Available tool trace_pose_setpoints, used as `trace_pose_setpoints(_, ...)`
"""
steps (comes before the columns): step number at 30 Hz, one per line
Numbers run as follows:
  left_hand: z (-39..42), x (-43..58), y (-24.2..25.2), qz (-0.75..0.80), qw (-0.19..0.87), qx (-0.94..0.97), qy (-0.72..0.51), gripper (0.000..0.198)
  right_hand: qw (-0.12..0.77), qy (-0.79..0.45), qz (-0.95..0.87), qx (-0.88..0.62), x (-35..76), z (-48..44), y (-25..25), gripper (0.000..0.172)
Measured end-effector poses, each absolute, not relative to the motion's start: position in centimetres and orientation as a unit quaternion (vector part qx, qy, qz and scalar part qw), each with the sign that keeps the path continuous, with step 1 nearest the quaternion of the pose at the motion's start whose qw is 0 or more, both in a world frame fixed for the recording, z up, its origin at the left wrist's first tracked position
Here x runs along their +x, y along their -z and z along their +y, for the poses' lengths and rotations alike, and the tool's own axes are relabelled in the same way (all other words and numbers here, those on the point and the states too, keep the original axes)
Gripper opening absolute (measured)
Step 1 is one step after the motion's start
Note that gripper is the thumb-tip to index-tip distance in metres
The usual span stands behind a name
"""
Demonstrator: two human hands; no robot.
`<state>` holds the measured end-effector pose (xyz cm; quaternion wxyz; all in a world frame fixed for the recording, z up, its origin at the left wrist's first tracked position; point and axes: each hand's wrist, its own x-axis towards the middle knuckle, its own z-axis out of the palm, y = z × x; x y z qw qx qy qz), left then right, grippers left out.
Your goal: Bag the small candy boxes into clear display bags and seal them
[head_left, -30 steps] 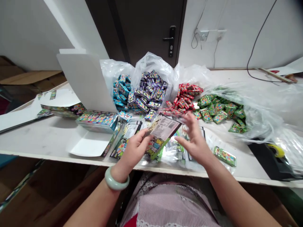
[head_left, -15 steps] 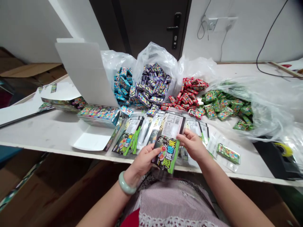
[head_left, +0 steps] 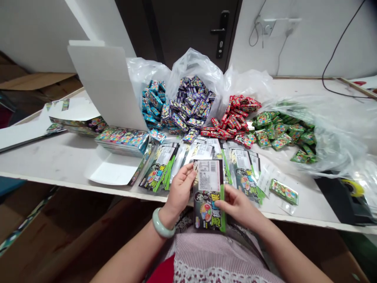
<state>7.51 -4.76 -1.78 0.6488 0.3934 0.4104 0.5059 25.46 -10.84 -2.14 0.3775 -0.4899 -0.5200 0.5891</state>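
Note:
A black and green printed candy pouch (head_left: 208, 196) hangs in front of the table edge, upright and facing me. My left hand (head_left: 181, 188) pinches its upper left edge, with a pale green bangle on the wrist. Lower down, my right hand (head_left: 237, 202) grips the right edge, thumb across the printed front. Whether the pouch has anything inside cannot be seen. Behind it on the table lie more such pouches, a stack (head_left: 160, 167) at the left and another group (head_left: 244, 173) at the right.
Clear plastic bags spill small candy packets: blue (head_left: 153, 104), purple (head_left: 193, 102), red (head_left: 235, 118) and green (head_left: 281, 129). An open white carton (head_left: 122, 139) filled with packets stands left. A single green packet (head_left: 284, 192) lies near the right front, beside a black tape dispenser (head_left: 338, 200).
The pouch has come down towards me and turned from tilted to upright. My left hand has moved up to its top left edge, and my right hand has slid lower along the right side.

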Motion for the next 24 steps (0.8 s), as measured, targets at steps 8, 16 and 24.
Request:
trace_pose_setpoints(8,-5.4,6.4,0.2,0.369,0.632,0.511,-0.451,0.05,0.428,-0.575,-0.511,-0.474,27.2,-11.3,1.3,0.044)
trace_pose_setpoints(16,-6.0,5.6,-0.6,0.353,0.635,0.549,-0.413,0.046,0.558,-0.433,-0.484,-0.516,27.0,-9.6,-0.3,0.033)
trace_pose_setpoints(24,-5.9,4.8,-2.8,0.369,0.583,0.58,-0.434,0.01,0.411,-0.352,-0.68,-0.495,27.8,-8.8,-2.7,0.013)
